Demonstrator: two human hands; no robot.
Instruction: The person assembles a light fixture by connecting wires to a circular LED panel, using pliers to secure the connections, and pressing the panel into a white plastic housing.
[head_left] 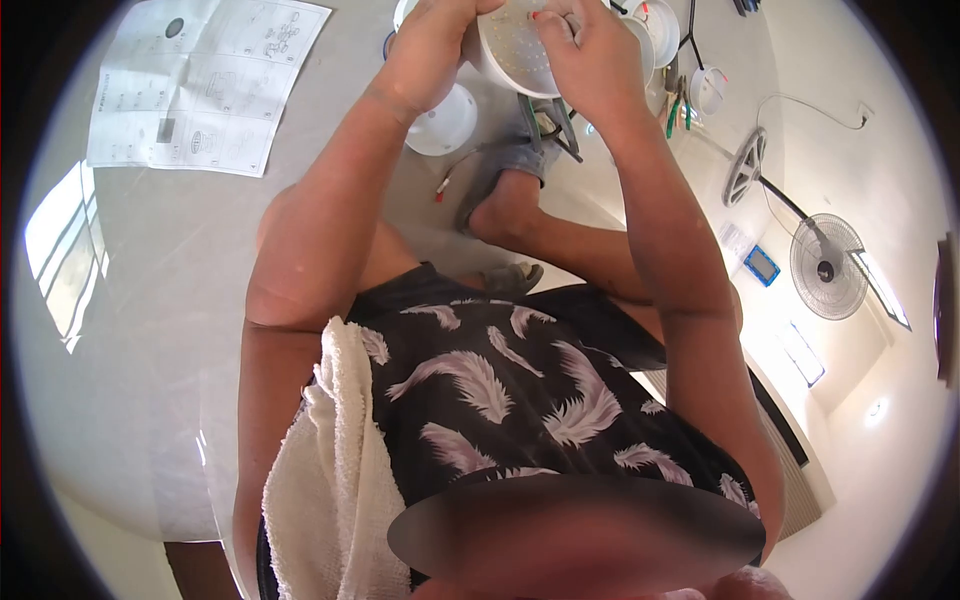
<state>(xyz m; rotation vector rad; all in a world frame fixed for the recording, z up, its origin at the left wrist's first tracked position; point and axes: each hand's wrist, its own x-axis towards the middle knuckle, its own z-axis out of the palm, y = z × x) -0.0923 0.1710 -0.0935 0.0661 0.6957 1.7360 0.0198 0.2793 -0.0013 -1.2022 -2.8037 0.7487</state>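
Note:
A round white fixture (512, 58) with rows of small dots on its face is held up at the top edge of the view. My left hand (430, 60) grips its left side, its fingers partly cut off by the frame. My right hand (592, 58) is closed at its right side, thumb bent over the face, near a small red spot. Whether the fingers pinch a small part there is too small to tell. Below the fixture, a white round cover (442, 122) lies on the glossy surface.
An unfolded instruction sheet (200, 85) lies at upper left. Pliers (679, 108), black rods and more white round parts (708, 90) are at upper right. A small red-tipped wire (441, 190) lies near my foot. A standing fan (828, 267) and a blue item (762, 266) are at right.

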